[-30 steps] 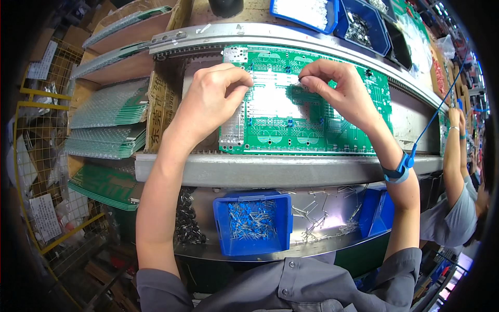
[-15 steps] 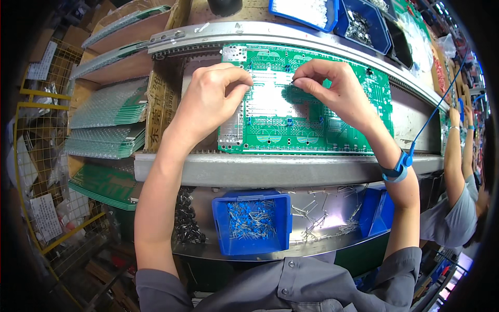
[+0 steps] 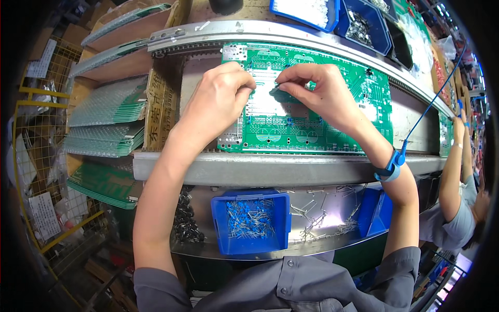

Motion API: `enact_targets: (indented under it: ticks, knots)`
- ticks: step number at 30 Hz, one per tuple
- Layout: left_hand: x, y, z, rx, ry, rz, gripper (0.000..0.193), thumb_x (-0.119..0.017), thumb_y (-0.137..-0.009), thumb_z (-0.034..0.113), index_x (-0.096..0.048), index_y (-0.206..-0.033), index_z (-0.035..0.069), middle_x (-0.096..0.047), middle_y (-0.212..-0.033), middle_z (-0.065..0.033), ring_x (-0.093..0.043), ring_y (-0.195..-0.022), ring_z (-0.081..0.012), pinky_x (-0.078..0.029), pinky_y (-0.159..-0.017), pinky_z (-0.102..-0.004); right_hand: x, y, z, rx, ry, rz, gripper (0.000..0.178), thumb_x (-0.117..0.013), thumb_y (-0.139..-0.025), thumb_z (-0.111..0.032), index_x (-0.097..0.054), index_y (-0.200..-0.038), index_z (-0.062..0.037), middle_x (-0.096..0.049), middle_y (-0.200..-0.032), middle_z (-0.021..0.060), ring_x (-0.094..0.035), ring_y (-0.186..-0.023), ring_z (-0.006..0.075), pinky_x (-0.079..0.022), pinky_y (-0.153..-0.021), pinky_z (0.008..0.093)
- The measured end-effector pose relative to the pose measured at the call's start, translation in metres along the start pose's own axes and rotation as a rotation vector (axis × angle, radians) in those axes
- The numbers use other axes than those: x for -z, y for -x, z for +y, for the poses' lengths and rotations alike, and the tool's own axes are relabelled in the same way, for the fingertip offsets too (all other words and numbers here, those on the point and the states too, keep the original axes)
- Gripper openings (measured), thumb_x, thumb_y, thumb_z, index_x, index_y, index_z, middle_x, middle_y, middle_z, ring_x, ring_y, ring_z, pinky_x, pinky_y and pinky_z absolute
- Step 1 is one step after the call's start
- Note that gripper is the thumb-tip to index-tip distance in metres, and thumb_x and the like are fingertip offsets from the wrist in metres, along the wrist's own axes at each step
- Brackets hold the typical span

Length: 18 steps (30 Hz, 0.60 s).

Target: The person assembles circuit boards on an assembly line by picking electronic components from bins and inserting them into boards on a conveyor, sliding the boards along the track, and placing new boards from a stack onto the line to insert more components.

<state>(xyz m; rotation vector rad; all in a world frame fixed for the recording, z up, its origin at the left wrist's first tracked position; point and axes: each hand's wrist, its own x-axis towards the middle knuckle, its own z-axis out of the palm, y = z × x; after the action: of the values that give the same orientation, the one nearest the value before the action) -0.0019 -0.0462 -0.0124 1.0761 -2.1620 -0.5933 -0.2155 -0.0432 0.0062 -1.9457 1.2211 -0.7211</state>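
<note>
A green circuit board (image 3: 343,132) lies flat between two metal rails. Over its left part is my left hand (image 3: 221,91), thumb and forefinger pinched together; whatever may be between the tips is too small to make out. My right hand (image 3: 317,88) hovers above the board's glare-lit middle, fingers also in a pinch. At its fingertips is a dark patch, and I cannot tell whether that is a small part or shadow. Small blue parts stand on the board. A blue wrist strap (image 3: 390,167) with a cord circles my right wrist.
Nearer me, a blue bin (image 3: 214,229) holds blue leaded parts, with black parts (image 3: 186,221) to its left and loose metal-legged pieces (image 3: 314,223) to its right. Racked boards (image 3: 106,112) stand at left. More blue bins (image 3: 362,28) sit behind the far rail (image 3: 312,34). A co-worker (image 3: 455,208) is at right.
My right hand has moved left across the board, closer to my left hand, which has shifted only slightly. At right, the co-worker's arms have moved lower.
</note>
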Motion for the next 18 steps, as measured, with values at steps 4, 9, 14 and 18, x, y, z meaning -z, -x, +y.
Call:
enact_targets:
  ticks: [4,9,14,18]
  knots:
    - [0.004,0.001,-0.005,0.032,0.031,-0.013,0.01,-0.062,-0.078,-0.002,-0.066,-0.087,-0.004,-0.061,-0.078,-0.011,-0.059,-0.066,-0.0187,-0.046,-0.059,-0.0283,-0.007,-0.002,-0.002,0.048,0.014,0.0,0.012,-0.065,-0.083,-0.004,-0.068,-0.093,0.0017,-0.068,-0.078,0.0071,-0.059,-0.066,0.0087,-0.049,-0.059,0.0241]
    - [0.011,0.0,-0.003,0.192,0.196,-0.003,0.013,-0.063,-0.077,0.002,-0.066,-0.089,-0.002,-0.064,-0.086,-0.0165,-0.064,-0.074,-0.0278,-0.051,-0.068,-0.0354,-0.015,-0.002,-0.011,-0.014,-0.023,-0.048,0.012,-0.064,-0.084,-0.003,-0.066,-0.094,0.0016,-0.067,-0.078,0.0066,-0.061,-0.065,0.0096,-0.048,-0.054,0.0242]
    - [0.016,0.002,-0.013,0.192,0.043,0.175,0.016,-0.06,-0.081,0.003,-0.065,-0.095,-0.002,-0.065,-0.085,-0.0088,-0.061,-0.073,-0.0138,-0.049,-0.065,-0.0264,-0.03,-0.006,-0.005,0.288,0.133,0.107,0.01,-0.066,-0.081,-0.001,-0.066,-0.09,-0.0007,-0.065,-0.078,0.0087,-0.061,-0.062,0.0142,-0.049,-0.053,0.0264]
    - [0.017,0.004,-0.022,0.217,-0.026,0.158,0.016,-0.062,-0.08,0.004,-0.06,-0.095,-0.002,-0.064,-0.084,-0.0093,-0.06,-0.072,-0.014,-0.049,-0.065,-0.0277,-0.037,-0.009,-0.006,0.349,0.166,0.136,0.009,-0.066,-0.08,-0.001,-0.066,-0.089,-0.0019,-0.065,-0.079,0.0094,-0.062,-0.061,0.0171,-0.049,-0.053,0.0278]
